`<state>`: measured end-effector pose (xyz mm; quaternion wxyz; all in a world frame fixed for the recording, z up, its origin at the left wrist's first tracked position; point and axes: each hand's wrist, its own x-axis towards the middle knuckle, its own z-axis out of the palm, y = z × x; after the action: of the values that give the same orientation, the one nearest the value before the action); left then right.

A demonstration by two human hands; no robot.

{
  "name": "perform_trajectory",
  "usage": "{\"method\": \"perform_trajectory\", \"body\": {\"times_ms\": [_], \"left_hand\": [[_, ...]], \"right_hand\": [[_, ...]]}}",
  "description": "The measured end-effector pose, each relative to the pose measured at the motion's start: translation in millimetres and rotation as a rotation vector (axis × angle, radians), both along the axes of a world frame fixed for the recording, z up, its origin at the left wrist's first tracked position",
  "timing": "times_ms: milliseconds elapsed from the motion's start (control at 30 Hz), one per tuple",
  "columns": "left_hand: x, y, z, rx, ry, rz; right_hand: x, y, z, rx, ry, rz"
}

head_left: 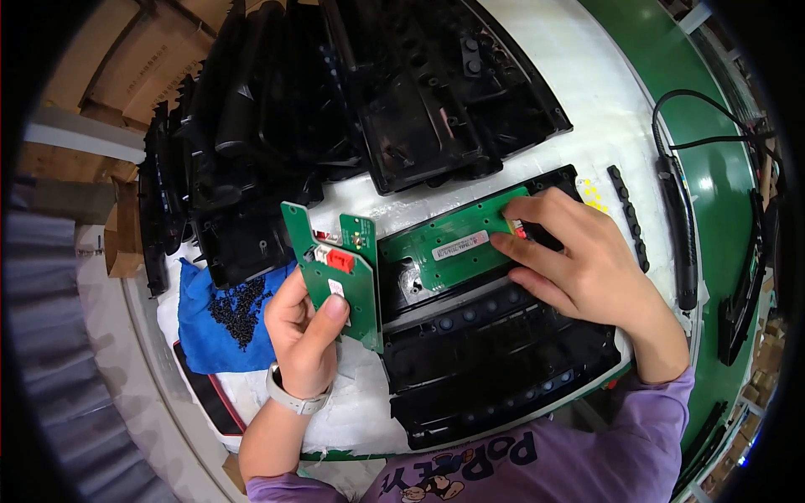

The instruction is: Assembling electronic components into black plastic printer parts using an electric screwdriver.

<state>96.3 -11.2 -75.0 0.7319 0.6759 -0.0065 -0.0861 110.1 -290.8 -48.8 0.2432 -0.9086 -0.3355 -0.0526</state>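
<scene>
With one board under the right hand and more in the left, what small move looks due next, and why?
Probably press the long green board flat into the black housing: the right hand rests fingers on its right end, where it seems not fully seated. The left hand holds spare boards off to the side.

Bright, even light falls from overhead, leaving the white worktop point(587, 92) close to washed out at the top of the frame. A soft sheen shows on the green floor point(721, 180) at right, and small highlights sit on the glossy black plastic housings point(335, 109). Shadows are faint and short, lying just under the hands and boards. The centre is sharp. The fisheye lens bends straight edges strongly toward the rim, where a black vignette closes the corners. The left margin looks smeared, possibly from lens stretch rather than motion.
</scene>
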Motion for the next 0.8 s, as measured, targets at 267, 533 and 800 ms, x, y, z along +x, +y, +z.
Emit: {"method": "perform_trajectory", "body": {"times_ms": [267, 533, 800], "left_hand": [[-1, 3, -1, -0.03, 0.015, 0.012], [6, 12, -9, -0.216, -0.004, -0.076], [8, 10, -10, -0.151, -0.056, -0.072]], "right_hand": [[0, 4, -3, -0.028, -0.088, 0.021], [1, 7, -7, -0.087, 0.023, 0.026], [-1, 7, -4, -0.119, 0.058, -0.001]]}}
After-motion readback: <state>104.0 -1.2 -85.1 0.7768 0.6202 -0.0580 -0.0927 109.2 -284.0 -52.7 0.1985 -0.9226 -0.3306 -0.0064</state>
